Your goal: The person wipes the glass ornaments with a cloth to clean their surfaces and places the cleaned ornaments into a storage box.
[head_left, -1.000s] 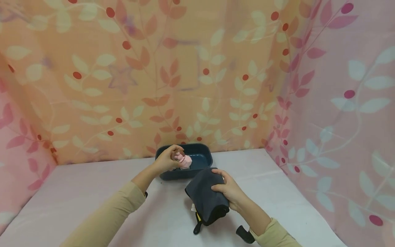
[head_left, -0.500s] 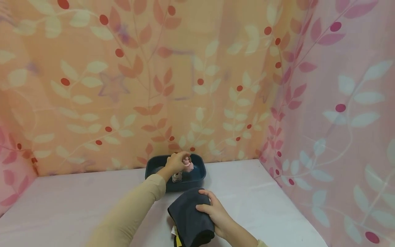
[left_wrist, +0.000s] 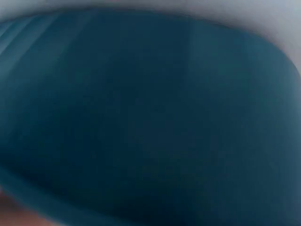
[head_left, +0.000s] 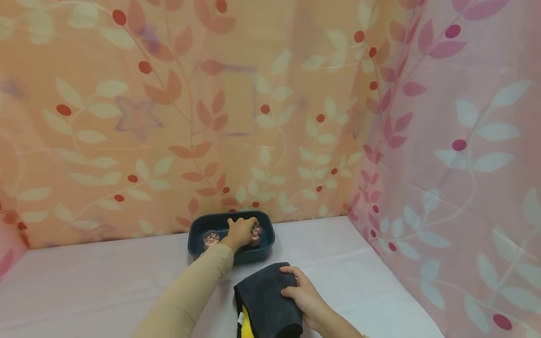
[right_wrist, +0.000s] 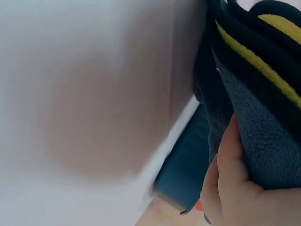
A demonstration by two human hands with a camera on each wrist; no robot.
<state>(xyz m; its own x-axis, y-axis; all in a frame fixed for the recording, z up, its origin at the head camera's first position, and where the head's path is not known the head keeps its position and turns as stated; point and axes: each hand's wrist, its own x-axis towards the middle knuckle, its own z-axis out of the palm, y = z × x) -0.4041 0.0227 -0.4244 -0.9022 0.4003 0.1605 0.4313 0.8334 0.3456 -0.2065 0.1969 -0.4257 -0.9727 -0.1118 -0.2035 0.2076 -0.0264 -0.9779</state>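
Observation:
My left hand [head_left: 240, 231] reaches down into a dark blue basin [head_left: 258, 255] near the back of the table. Its fingers hold a small pink snow globe [head_left: 256, 236], partly hidden behind them, inside the basin. A second pink globe-like ornament [head_left: 211, 240] sits at the basin's left end, beside my left forearm. My right hand [head_left: 304, 295] grips a folded dark grey towel [head_left: 266, 295] in front of the basin. The towel has a yellow underside and black edging, also plain in the right wrist view. Only the blurred basin wall [left_wrist: 141, 103] fills most of the left wrist view.
The table [head_left: 110, 286] has a white cover. A floral orange cloth [head_left: 236, 103] hangs right behind the basin, and a pink floral cloth [head_left: 422, 188] closes off the right side.
My left hand has lowered the snow globe deeper into the basin. The ornament at the basin's left has come into sight. My right hand keeps its hold on the towel as the head view shifts.

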